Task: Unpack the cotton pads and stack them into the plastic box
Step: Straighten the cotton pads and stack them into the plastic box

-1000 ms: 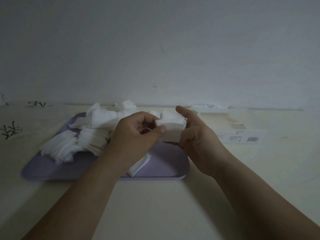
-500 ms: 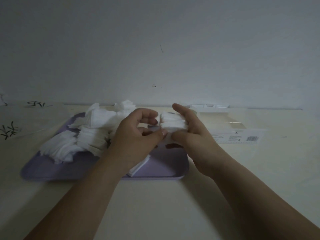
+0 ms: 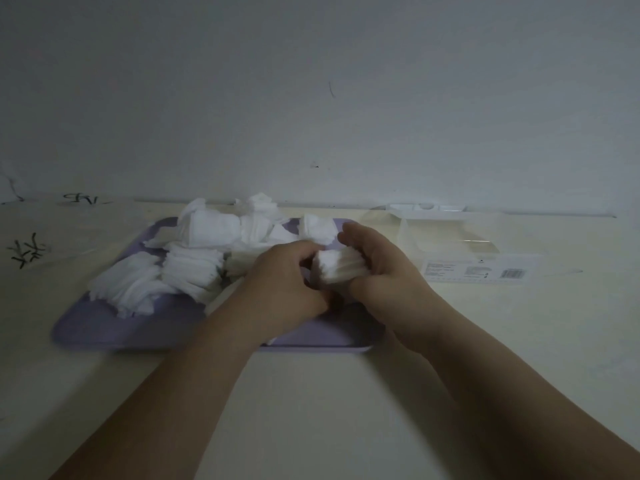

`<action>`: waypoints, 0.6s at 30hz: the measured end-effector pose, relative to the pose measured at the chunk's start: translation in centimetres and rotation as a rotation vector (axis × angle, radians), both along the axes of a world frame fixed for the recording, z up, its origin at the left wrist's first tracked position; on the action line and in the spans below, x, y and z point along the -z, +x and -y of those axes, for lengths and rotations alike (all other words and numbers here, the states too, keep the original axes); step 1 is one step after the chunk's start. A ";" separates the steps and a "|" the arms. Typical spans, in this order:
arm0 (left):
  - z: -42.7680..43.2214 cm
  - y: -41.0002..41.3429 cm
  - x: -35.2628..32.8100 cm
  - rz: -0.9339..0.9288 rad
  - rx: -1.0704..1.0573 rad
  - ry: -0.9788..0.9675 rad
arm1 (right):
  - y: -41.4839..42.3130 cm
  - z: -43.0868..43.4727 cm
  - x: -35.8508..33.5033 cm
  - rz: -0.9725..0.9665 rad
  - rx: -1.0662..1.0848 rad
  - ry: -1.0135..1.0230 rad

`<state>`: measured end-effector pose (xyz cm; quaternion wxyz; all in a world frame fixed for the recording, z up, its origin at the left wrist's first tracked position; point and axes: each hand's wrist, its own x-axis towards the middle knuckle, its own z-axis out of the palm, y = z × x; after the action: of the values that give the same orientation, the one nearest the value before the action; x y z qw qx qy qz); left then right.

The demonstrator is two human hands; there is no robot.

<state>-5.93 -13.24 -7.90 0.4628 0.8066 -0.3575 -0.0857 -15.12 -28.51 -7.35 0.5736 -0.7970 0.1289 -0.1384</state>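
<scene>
The left hand (image 3: 287, 285) and right hand (image 3: 384, 271) both clasp one stack of cotton pads (image 3: 337, 270) over the purple tray (image 3: 138, 330); the barcode label (image 3: 478, 271) has print too small to read.

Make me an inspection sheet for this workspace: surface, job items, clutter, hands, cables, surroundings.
Surface: cream table, dimly lit, with black markings near its left edge.
Job's things: stack of cotton pads held over the purple tray; loose cotton pads heaped on the tray; clear plastic box to the right of the tray, its contents cannot be told.
Clutter: flat clear packaging with a barcode label, lying in front of the box.
Hands: left hand and right hand both grip the stack.
Cables: nothing seen.
Surroundings: plain white wall behind the table.
</scene>
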 end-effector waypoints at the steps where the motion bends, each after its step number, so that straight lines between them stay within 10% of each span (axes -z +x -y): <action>1: -0.1 0.2 -0.2 0.003 -0.001 -0.010 | 0.1 0.0 0.0 -0.005 0.011 0.027; 13: 0.5 -0.4 0.1 0.098 0.015 0.079 | 0.3 -0.4 -0.3 0.079 -0.040 0.343; 18: -0.2 0.1 -0.5 0.116 -0.052 -0.031 | 0.0 0.6 -0.3 0.079 -0.087 0.155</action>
<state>-5.87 -12.99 -7.45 0.4556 0.8120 -0.3642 -0.0214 -15.13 -29.06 -7.05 0.6438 -0.7489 0.0818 -0.1343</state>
